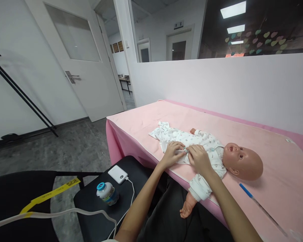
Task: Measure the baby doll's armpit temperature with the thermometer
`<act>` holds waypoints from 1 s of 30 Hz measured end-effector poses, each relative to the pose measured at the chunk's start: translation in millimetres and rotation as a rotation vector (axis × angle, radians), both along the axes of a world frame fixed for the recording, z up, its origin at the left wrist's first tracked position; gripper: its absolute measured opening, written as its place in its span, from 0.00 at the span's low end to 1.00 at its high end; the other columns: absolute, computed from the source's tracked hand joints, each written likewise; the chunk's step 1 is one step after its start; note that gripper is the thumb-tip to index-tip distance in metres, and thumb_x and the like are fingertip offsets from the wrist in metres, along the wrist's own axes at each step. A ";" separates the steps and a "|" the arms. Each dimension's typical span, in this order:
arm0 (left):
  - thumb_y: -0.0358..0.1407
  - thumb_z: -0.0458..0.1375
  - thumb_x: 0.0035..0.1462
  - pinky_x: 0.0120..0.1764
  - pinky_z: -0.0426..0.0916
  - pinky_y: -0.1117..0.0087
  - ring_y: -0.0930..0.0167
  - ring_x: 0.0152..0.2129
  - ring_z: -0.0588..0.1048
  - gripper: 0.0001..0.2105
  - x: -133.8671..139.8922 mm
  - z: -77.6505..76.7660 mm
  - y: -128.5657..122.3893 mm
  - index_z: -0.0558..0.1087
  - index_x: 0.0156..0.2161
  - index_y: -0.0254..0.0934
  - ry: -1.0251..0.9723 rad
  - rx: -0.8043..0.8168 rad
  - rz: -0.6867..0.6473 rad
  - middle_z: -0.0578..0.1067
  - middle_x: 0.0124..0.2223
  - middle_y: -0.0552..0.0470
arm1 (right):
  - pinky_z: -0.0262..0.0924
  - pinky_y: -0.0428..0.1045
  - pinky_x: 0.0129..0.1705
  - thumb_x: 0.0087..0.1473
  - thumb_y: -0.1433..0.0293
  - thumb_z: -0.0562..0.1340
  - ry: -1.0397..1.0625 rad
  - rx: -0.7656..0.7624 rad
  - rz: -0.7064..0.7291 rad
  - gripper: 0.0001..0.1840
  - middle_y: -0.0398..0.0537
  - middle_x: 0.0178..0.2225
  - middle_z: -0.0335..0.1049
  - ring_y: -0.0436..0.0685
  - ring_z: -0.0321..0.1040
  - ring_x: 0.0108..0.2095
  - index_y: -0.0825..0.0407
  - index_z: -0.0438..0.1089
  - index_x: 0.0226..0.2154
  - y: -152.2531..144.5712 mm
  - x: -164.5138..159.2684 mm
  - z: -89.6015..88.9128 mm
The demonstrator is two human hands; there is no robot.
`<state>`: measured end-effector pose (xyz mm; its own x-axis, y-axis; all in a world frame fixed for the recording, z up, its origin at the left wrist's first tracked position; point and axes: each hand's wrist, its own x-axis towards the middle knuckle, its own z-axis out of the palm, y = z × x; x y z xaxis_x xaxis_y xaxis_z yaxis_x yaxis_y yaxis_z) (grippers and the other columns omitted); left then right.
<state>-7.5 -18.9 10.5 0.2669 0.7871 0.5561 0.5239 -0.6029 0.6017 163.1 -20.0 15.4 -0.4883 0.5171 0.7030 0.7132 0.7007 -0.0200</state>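
Note:
A baby doll (244, 161) lies on its back on the pink-covered table, its head toward the right. It wears a white printed baby outfit (175, 135), with one doll arm hanging over the table's near edge. At the outfit's middle, my left hand (172, 155) has thumb and fingers closed on the fabric. Close beside it, my right hand (199, 158) also pinches the cloth, its fingertips nearly meeting those of the left. What exactly lies between the fingertips, perhaps a fastening, is too small to make out.
To the right of the doll lies a thin metal rod with a blue handle (246, 191). A black chair (88, 201) at lower left bears a white power bank (118, 174) with a cable and a blue-capped bottle (107, 194). A wall (229, 87) borders the table's far side.

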 end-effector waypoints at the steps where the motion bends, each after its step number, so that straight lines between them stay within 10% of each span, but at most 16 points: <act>1: 0.39 0.57 0.53 0.50 0.57 0.63 0.69 0.43 0.68 0.07 -0.1 -0.1 0.0 0.67 0.30 0.38 -0.002 0.003 0.000 0.73 0.43 0.52 | 0.54 0.50 0.42 0.52 0.77 0.53 0.001 -0.001 0.001 0.10 0.48 0.32 0.68 0.55 0.62 0.36 0.54 0.67 0.35 0.0 0.3 -0.2; 10: 0.40 0.56 0.54 0.48 0.59 0.64 0.68 0.42 0.69 0.08 1.5 2.4 1.0 0.66 0.30 0.38 -0.011 0.024 0.015 0.74 0.41 0.51 | 0.59 0.53 0.45 0.50 0.78 0.52 0.005 0.001 0.003 0.12 0.50 0.34 0.69 0.56 0.63 0.38 0.54 0.68 0.36 -6.6 -1.3 7.1; 17: 0.42 0.53 0.55 0.40 0.62 0.66 0.67 0.33 0.71 0.10 3.2 24.2 21.1 0.70 0.31 0.38 0.102 0.133 0.229 0.74 0.33 0.50 | 0.56 0.58 0.54 0.52 0.77 0.52 0.127 0.014 -0.222 0.15 0.51 0.42 0.69 0.56 0.64 0.46 0.52 0.65 0.42 -99.2 67.3 -1.5; 23: 0.39 0.50 0.55 0.40 0.62 0.67 0.67 0.35 0.72 0.09 70.6 64.3 45.8 0.71 0.34 0.37 0.080 0.182 0.160 0.75 0.36 0.50 | 0.62 0.58 0.45 0.55 0.71 0.54 0.277 -0.162 -0.816 0.11 0.53 0.40 0.70 0.59 0.65 0.43 0.52 0.65 0.41 -178.0 134.0 -38.6; 30: 0.38 0.50 0.53 0.31 0.60 0.70 0.69 0.28 0.71 0.10 136.3 55.5 74.3 0.71 0.29 0.36 0.165 -0.030 -0.064 0.75 0.29 0.50 | 0.64 0.55 0.38 0.54 0.68 0.53 0.345 -0.197 -0.914 0.10 0.51 0.33 0.73 0.58 0.68 0.35 0.52 0.69 0.35 -171.4 144.6 -39.4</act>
